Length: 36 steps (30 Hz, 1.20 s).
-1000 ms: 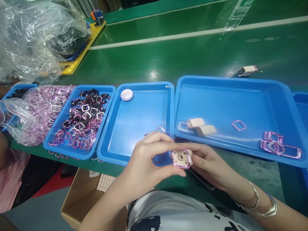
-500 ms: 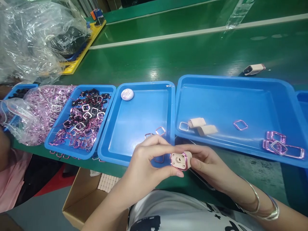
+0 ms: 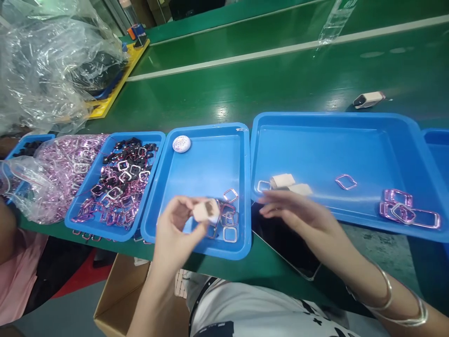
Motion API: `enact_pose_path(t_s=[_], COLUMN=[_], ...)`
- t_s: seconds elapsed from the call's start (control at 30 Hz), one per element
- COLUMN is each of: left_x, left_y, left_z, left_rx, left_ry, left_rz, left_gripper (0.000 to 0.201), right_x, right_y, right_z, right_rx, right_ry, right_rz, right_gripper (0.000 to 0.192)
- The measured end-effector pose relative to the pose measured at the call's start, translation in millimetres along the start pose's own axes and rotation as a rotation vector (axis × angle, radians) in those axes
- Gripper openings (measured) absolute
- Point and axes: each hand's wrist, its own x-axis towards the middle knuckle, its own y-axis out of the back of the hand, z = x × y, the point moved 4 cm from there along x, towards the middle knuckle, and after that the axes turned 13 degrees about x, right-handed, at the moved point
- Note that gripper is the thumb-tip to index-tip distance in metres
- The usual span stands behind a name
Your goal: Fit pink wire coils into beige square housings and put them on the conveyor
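Between the thumb and fingers of my left hand [image 3: 180,229] is a small beige plastic housing [image 3: 206,210], its hollow end turned toward the right. It is held above the front of the middle blue tray [image 3: 196,178], where several pink metallic frames [image 3: 230,233] lie. My right hand [image 3: 298,217] holds nothing, its fingers stretched out and slightly blurred. It hovers over a black phone [image 3: 286,243] and the front rim of the large right tray [image 3: 336,150]. Near its fingertips, two beige housings [image 3: 282,180] and a silvery frame [image 3: 264,186] rest in that tray.
A left tray [image 3: 159,140] holds black parts and pink frames beside a plastic bag of frames [image 3: 63,182]. A speckled white oval [image 3: 181,144] sits in the middle tray. Another housing [image 3: 368,99] lies on the green bench. Below stands a cardboard box [image 3: 122,285]. Someone's arm [image 3: 7,229] shows at left.
My hands have parted. The left has carried the housing leftward over the middle tray and turned it; the right has let go and opened, moving up and right. The phone is now more exposed.
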Motion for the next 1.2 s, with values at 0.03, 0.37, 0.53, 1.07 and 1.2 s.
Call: enact_pose_path(t_s=[0.03, 0.37, 0.53, 1.07, 1.2], left_x=[3, 7, 6, 15, 11], left_y=[9.1, 24.4, 25.0, -51.5, -42.9], left_z=[-11, -52, -43, 3, 2], left_rx=[0.010, 0.522, 0.824, 1.024, 1.026], left_ry=[0.033, 0.002, -0.044, -0.474, -0.440], left_rz=[0.069, 0.014, 0.054, -0.349, -0.322], left_gripper=[0.028, 0.026, 0.041, 0.005, 0.006], right_x=[1, 3, 23, 33, 27], right_y=[7, -26, -16, 38, 18], right_z=[-3, -1, -10, -10, 2], right_rx=[-0.099, -0.794, -1.046, -0.228, 0.324], right_ry=[0.048, 0.460, 0.493, 0.042, -0.070], right_rz=[0.065, -0.203, -0.130, 0.135, -0.006], right_gripper=[0.022, 0.024, 0.026, 0.020, 0.018])
